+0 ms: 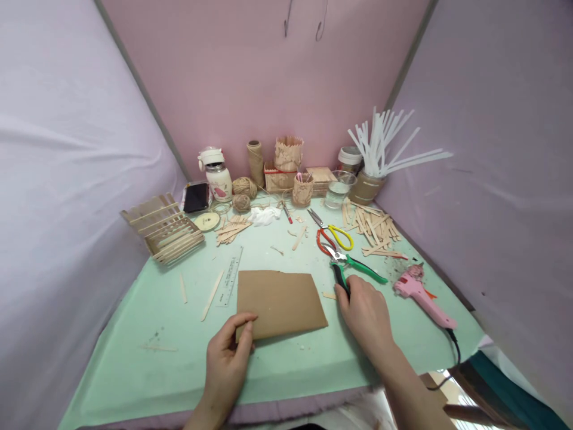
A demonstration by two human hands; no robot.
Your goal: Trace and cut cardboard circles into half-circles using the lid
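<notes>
A brown cardboard sheet (280, 301) lies flat on the green table (156, 334) in front of me. My left hand (228, 355) pinches its near left corner between thumb and fingers. My right hand (364, 313) rests to the right of the sheet, its fingers closed around the lower handle of the green-handled pliers (358, 269). A small wooden stick piece (329, 295) lies between the sheet and that hand.
Pink glue gun (423, 295) at right, its cord running off the table edge. Red and yellow scissors (331, 236), loose wooden sticks (373, 230), clear ruler (230, 276), stick crate (163, 227), twine, jars and cups along the back wall.
</notes>
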